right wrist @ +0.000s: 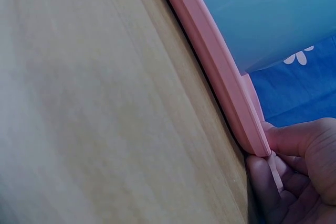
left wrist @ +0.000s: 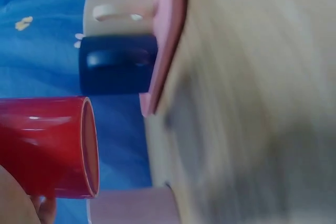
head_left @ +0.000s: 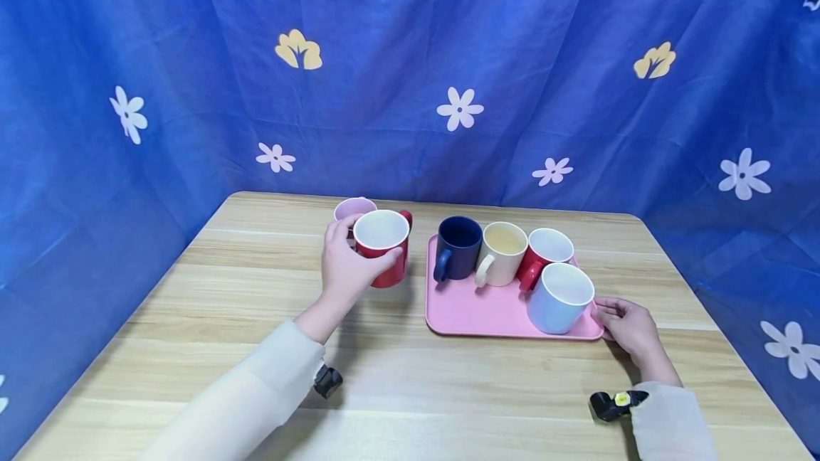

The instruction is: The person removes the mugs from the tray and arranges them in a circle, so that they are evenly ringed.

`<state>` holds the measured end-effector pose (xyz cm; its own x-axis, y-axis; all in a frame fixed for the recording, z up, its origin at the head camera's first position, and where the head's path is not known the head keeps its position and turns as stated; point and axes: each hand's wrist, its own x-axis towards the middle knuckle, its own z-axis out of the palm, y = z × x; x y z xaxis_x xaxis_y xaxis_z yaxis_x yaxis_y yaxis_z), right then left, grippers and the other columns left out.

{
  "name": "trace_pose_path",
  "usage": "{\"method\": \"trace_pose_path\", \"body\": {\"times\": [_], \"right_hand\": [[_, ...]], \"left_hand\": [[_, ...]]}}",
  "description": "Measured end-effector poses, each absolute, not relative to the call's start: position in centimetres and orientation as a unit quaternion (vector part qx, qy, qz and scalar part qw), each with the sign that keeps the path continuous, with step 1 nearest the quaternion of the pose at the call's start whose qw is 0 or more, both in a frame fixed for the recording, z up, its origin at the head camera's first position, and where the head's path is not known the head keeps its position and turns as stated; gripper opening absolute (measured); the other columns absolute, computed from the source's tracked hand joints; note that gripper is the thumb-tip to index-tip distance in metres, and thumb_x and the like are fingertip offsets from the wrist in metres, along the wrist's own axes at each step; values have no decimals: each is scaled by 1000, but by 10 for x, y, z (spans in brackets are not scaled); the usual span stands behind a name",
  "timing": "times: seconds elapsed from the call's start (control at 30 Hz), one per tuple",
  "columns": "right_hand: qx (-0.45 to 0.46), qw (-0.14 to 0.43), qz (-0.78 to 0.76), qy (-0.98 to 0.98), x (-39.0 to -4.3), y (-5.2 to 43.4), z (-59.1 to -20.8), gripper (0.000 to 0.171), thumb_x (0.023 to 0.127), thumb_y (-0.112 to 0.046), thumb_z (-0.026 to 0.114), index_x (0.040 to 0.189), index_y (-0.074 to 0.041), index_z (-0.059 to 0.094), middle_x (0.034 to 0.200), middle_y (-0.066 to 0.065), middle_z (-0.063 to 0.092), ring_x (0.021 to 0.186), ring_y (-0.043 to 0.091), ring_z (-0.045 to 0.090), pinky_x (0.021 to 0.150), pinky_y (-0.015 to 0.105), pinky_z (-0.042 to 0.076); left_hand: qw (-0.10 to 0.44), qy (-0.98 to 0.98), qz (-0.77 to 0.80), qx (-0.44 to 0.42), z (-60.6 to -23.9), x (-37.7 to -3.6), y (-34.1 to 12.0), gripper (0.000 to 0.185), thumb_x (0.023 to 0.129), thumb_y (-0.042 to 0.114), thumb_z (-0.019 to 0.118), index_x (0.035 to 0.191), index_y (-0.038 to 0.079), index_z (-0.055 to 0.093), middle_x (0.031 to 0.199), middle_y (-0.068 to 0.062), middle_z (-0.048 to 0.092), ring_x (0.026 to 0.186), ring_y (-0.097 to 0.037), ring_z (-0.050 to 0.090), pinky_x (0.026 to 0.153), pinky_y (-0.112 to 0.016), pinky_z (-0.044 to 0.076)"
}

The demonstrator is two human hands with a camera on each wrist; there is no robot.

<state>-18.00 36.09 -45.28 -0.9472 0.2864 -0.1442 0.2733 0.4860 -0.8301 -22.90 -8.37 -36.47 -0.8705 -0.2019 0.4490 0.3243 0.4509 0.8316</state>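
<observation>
Left hand: I see my left hand (head_left: pixel 346 269) wrapped round the body of the red mug (head_left: pixel 383 247), thumb along the near side and fingers curled behind it, at about 9 o'clock from the tray.
Right hand: my right hand (head_left: pixel 626 326) pinches the near right corner of the pink tray (head_left: pixel 474 315), at roughly 4 o'clock on it; the right wrist view shows the thumb on the rim and the fingers tucked under the edge.
Red mug, where: upright, just left of the tray and apart from it; I cannot tell whether it rests on the table (head_left: pixel 211 290) or is lifted a little. Its handle points away, toward 2 o'clock.
Red mug, handling: I judge it glazed ceramic, stiff, fairly heavy for its size, smooth enough to slip and liable to chip against its neighbours. A full grip round the body suits it, or the handle if it is turned.
Pale pink mug: a pale pink mug (head_left: pixel 354 209) stands just behind the red one, at 11 o'clock from it, very close.
On the tray: a navy mug (head_left: pixel 458 247), a cream mug (head_left: pixel 502 253), a second red mug (head_left: pixel 544 255) and a light blue mug (head_left: pixel 559 297), crowded together.
Tray, handling: thin, rigid, probably plastic; loaded, it could slide, so I steady it at the corner.
Backdrop: a blue flowered cloth (head_left: pixel 576 91) behind the table.
</observation>
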Motion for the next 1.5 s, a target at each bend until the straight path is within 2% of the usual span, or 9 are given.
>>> {"method": "trace_pose_path", "body": {"times": [0.4,0.97,1.5], "right_hand": [[-160,8,474,-866,-180,361,-453,38,93,-9,59,123,12,53,105,21,63,74,3,58,61,23,54],[-151,21,469,-870,-181,360,-450,38,92,-11,60,122,12,55,103,19,65,73,0,58,60,22,53],[-152,17,477,-866,-179,360,-451,37,92,-8,60,122,13,54,100,18,65,72,1,57,60,23,54]], "left_hand": [[233,-828,-510,5,-390,-223,-121,72,62,18,89,122,0,55,113,-14,50,104,-27,49,83,-40,44],[246,-842,-476,52,-405,-217,-160,71,65,19,87,122,-4,53,113,-17,49,103,-30,47,80,-39,42],[240,-843,-472,99,-407,-226,-177,74,68,24,85,127,-3,50,122,-19,46,111,-33,44,91,-47,39]]}}
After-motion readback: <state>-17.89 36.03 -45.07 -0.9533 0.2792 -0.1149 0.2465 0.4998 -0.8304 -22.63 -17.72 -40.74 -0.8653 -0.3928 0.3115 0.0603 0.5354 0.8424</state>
